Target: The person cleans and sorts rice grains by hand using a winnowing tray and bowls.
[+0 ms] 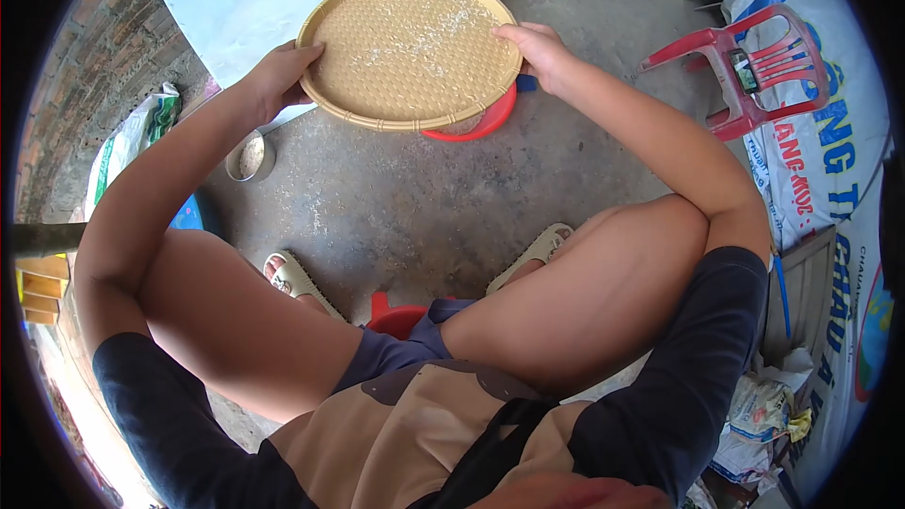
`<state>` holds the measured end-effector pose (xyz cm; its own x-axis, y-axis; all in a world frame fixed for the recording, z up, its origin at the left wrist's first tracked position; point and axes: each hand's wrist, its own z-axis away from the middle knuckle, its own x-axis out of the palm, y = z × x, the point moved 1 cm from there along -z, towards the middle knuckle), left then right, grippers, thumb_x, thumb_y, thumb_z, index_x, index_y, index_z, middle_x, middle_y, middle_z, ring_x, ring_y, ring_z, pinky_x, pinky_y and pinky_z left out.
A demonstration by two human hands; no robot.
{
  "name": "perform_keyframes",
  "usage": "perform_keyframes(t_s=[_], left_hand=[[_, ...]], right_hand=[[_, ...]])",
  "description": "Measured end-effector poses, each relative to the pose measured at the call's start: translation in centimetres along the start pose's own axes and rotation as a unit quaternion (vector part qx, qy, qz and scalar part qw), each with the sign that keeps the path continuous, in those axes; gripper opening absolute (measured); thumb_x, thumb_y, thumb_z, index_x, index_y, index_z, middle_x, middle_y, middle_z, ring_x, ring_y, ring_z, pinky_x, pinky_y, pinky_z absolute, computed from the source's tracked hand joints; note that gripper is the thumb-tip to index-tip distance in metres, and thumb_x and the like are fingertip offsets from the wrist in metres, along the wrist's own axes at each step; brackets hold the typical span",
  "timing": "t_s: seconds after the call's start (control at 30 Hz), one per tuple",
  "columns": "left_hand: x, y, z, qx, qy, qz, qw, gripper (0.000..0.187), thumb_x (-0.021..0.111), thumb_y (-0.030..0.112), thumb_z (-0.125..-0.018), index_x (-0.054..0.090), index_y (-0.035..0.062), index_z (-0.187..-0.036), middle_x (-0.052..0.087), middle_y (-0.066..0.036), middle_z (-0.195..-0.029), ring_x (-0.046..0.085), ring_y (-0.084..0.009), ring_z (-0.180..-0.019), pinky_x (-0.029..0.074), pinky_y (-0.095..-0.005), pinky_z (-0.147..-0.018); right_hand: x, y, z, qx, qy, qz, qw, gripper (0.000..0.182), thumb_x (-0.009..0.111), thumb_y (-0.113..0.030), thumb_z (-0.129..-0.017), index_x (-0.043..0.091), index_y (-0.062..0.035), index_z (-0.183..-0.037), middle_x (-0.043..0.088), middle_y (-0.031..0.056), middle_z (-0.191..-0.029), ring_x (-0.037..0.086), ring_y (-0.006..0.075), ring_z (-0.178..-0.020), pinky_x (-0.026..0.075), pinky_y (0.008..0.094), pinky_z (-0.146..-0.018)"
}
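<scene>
A round woven bamboo winnowing tray (377,85) is held up in front of me, above the floor. White grains like rice lie scattered over its weave, thickest toward the upper right. My left hand (281,77) grips the left rim, thumb over the inside edge and fingers underneath. On the right rim, my right hand (539,52) is closed the same way, its fingers mostly hidden beneath. Partly covered by the tray, a red basin (494,119) sits below it, with some pale contents showing.
A metal pot (253,158) with pale grain stands on the concrete floor (396,198) at left. Behind lies a whitish sheet (236,0). A red plastic chair (745,71) is at right, near printed sacks (839,151). Stray grains dot the floor between my feet.
</scene>
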<state>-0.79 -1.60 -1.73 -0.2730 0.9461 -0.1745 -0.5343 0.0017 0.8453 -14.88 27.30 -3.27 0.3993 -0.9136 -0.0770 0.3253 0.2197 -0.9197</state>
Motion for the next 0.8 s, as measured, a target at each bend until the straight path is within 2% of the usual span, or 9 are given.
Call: perform_keyframes(t_s=[0.07, 0.13, 0.2, 0.27, 0.4, 0.47, 0.57, 0.7, 0.8], left_hand=[[-0.3, 0.3, -0.4, 0.006, -0.007, -0.004, 1.0, 0.034, 0.042, 0.027, -0.094, 0.044, 0.0049, -0.119, 0.059, -0.008, -0.099, 0.063, -0.0159, -0.081, 0.055, -0.0284, -0.071], [-1.6, 0.7, -1.1, 0.018, 0.0, -0.042, 0.999, 0.036, 0.041, 0.027, -0.094, 0.043, 0.0041, -0.121, 0.06, -0.008, -0.098, 0.064, -0.0152, -0.08, 0.055, -0.0278, -0.07], [-1.9, 0.6, -1.3, 0.023, 0.016, -0.04, 0.999, 0.037, 0.041, 0.026, -0.094, 0.042, 0.0028, -0.122, 0.061, -0.009, -0.097, 0.064, -0.0148, -0.078, 0.055, -0.0269, -0.068], [-1.8, 0.5, -1.1, 0.013, 0.015, -0.038, 0.999, 0.036, 0.041, 0.026, -0.094, 0.042, 0.0024, -0.121, 0.06, -0.009, -0.098, 0.064, -0.0156, -0.078, 0.056, -0.0273, -0.068], [0.0, -0.4, -0.9, -0.001, -0.013, -0.019, 1.0, 0.035, 0.043, 0.028, -0.093, 0.044, 0.0033, -0.118, 0.06, -0.008, -0.098, 0.063, -0.0149, -0.08, 0.054, -0.0295, -0.074], [-0.5, 0.2, -0.8, 0.006, -0.011, -0.027, 1.0, 0.035, 0.043, 0.028, -0.093, 0.044, 0.0033, -0.118, 0.06, -0.008, -0.098, 0.063, -0.0149, -0.08, 0.055, -0.0294, -0.073], [-2.1, 0.6, -1.8, 0.014, 0.005, -0.05, 0.999, 0.033, 0.042, 0.028, -0.093, 0.045, 0.0036, -0.117, 0.06, -0.008, -0.097, 0.064, -0.0149, -0.079, 0.055, -0.0286, -0.071], [-0.9, 0.5, -0.5, 0.001, 0.015, -0.027, 1.0, 0.033, 0.042, 0.027, -0.094, 0.045, 0.0038, -0.117, 0.06, -0.007, -0.096, 0.063, -0.0147, -0.08, 0.054, -0.0284, -0.072], [-0.1, -0.6, -0.9, -0.025, -0.014, -0.024, 0.999, 0.033, 0.042, 0.028, -0.094, 0.045, 0.0041, -0.116, 0.06, -0.006, -0.096, 0.061, -0.0137, -0.083, 0.054, -0.0287, -0.074]], right_hand=[[0.2, 0.0, 0.0, 0.0, -0.006, 0.005, 1.0, 0.016, 0.063, -0.019, -0.079, 0.056, -0.0056, -0.086, 0.058, 0.0036, -0.077, 0.05, 0.0109, -0.061, 0.04, 0.0243, -0.053], [0.8, 0.0, 0.4, 0.006, -0.062, 0.086, 0.994, 0.027, 0.06, -0.024, -0.082, 0.056, -0.0045, -0.1, 0.061, 0.0047, -0.089, 0.057, 0.0134, -0.077, 0.047, 0.0271, -0.074], [1.2, 0.1, 0.7, 0.004, -0.088, 0.097, 0.991, 0.029, 0.061, -0.026, -0.082, 0.055, -0.0047, -0.101, 0.06, 0.004, -0.089, 0.055, 0.0124, -0.072, 0.046, 0.0259, -0.072], [1.5, 0.2, 0.8, -0.007, -0.047, 0.042, 0.998, 0.019, 0.064, -0.02, -0.079, 0.056, -0.0059, -0.088, 0.058, 0.0031, -0.079, 0.048, 0.0104, -0.061, 0.04, 0.0242, -0.055], [0.0, 0.3, 0.1, -0.001, -0.013, 0.02, 1.0, 0.022, 0.065, -0.022, -0.079, 0.055, -0.0053, -0.089, 0.057, 0.0029, -0.079, 0.047, 0.0105, -0.061, 0.04, 0.0241, -0.055], [-0.1, 0.6, -0.2, 0.005, -0.033, 0.067, 0.997, 0.027, 0.061, -0.026, -0.082, 0.055, -0.0052, -0.097, 0.061, 0.0051, -0.091, 0.058, 0.0137, -0.076, 0.047, 0.0267, -0.071], [1.4, -0.1, 1.3, -0.011, -0.08, 0.129, 0.988, 0.027, 0.061, -0.026, -0.082, 0.055, -0.0044, -0.097, 0.061, 0.0072, -0.095, 0.06, 0.0162, -0.085, 0.048, 0.0288, -0.077], [1.2, 0.3, 0.5, -0.009, -0.069, 0.109, 0.992, 0.027, 0.061, -0.027, -0.082, 0.055, -0.0048, -0.097, 0.061, 0.0069, -0.095, 0.06, 0.0153, -0.085, 0.048, 0.028, -0.076], [-0.1, 0.3, -0.4, -0.012, -0.04, 0.065, 0.997, 0.026, 0.062, -0.026, -0.081, 0.055, -0.0056, -0.097, 0.06, 0.0046, -0.09, 0.057, 0.0119, -0.076, 0.046, 0.0254, -0.069]])
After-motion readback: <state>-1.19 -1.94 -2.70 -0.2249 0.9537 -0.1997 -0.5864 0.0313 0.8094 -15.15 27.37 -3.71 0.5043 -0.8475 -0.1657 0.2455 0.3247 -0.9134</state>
